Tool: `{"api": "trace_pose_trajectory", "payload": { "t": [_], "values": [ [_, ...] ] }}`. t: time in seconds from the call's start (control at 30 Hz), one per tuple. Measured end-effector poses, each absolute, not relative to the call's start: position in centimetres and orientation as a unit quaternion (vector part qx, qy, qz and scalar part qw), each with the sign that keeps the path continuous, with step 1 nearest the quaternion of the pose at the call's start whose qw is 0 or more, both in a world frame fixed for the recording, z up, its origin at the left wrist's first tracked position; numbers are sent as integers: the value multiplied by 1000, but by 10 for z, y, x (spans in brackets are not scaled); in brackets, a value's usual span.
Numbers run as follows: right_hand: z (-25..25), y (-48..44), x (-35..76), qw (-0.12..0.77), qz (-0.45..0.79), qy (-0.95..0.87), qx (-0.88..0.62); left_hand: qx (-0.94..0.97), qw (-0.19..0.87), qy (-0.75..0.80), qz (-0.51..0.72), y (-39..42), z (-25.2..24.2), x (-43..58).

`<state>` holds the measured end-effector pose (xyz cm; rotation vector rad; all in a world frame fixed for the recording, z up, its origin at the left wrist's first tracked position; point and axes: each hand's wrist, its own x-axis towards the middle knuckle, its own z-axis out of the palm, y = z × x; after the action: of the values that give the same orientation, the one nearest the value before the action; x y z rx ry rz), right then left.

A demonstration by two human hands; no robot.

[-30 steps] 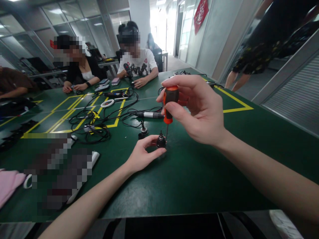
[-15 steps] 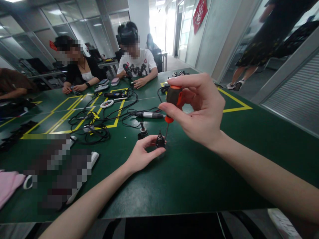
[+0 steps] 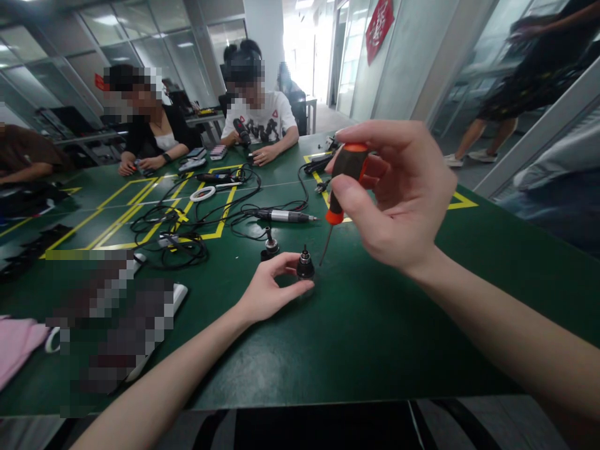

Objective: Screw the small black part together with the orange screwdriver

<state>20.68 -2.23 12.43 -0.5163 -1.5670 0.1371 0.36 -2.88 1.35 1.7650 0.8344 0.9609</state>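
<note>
Currently the left grip (image 3: 268, 291) pinches the black-topped fitting (image 3: 305, 269), apparently upright on the desk (image 3: 375, 350); the right grip (image 3: 398, 203) grasps the screwdriver (image 3: 335, 215), tip just beside it. Risk: a sideways knock could topple the fitting; its slanted shaft could slip towards the left grip.

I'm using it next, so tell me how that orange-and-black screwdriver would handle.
The screwdriver is probably handle-heavy, its grip far thicker than its shank. The straight shank looks stiff. Its rounded grip might roll if set down.
</note>
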Motion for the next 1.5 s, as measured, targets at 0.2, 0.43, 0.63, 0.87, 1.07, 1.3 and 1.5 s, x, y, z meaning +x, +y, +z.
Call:
{"api": "trace_pose_trajectory", "payload": {
  "t": [0.2,0.43,0.63,0.87,1.07,1.3,1.5],
  "values": [
    [125,-25,202,692,31,-690,-210,722,431,360,405,-28,12,5],
    [120,-29,197,676,70,-707,-197,724,434,352,404,-30,15,8],
    [119,-27,198,670,95,-711,-190,725,436,352,400,-30,15,10],
    [122,-28,201,638,153,-734,-176,755,423,333,375,-31,16,7],
    [123,-27,202,616,171,-751,-165,766,421,310,375,-32,17,3],
    [119,-24,201,637,119,-734,-203,770,418,306,371,-32,18,4],
    [117,-22,201,646,75,-725,-228,774,411,304,374,-32,18,4]
  ]
}}
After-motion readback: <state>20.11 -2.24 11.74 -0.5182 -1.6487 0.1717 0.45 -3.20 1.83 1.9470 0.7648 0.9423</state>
